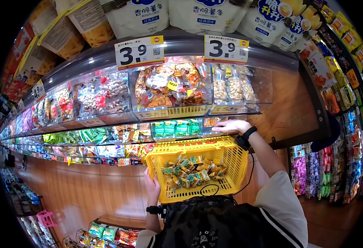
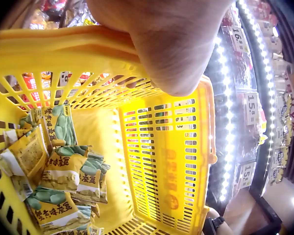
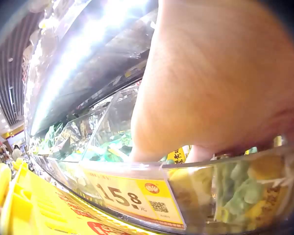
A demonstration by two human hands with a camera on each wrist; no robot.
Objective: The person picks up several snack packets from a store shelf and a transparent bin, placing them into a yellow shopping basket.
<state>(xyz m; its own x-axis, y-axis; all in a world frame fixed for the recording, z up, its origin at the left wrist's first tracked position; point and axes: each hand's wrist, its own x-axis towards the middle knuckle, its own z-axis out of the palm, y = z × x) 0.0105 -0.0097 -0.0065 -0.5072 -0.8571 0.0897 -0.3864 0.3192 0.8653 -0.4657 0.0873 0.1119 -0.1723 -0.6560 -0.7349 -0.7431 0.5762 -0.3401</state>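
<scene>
A yellow basket (image 1: 236,165) holds many small yellow-and-green packets (image 1: 194,171); they also lie in the basket (image 2: 95,54) in the left wrist view. My left hand (image 1: 152,186) grips its left rim, and the heel of that hand (image 2: 171,44) covers part of the rim. Above the basket's far right corner, my right hand (image 1: 233,125) reaches with extended fingers into a clear shelf bin. In the right wrist view the hand (image 3: 210,78) dips behind the bin's front panel, which hides the fingertips. Similar yellow-and-green packets (image 3: 242,188) show through that panel.
A price tag (image 3: 137,198) reading 15.8 is on the bin front. Green packets (image 1: 177,128) fill the bin to the left. Clear boxes of snacks (image 1: 171,84) and large bags (image 1: 208,16) stand above. A wooden shelf end (image 1: 291,107) is at right.
</scene>
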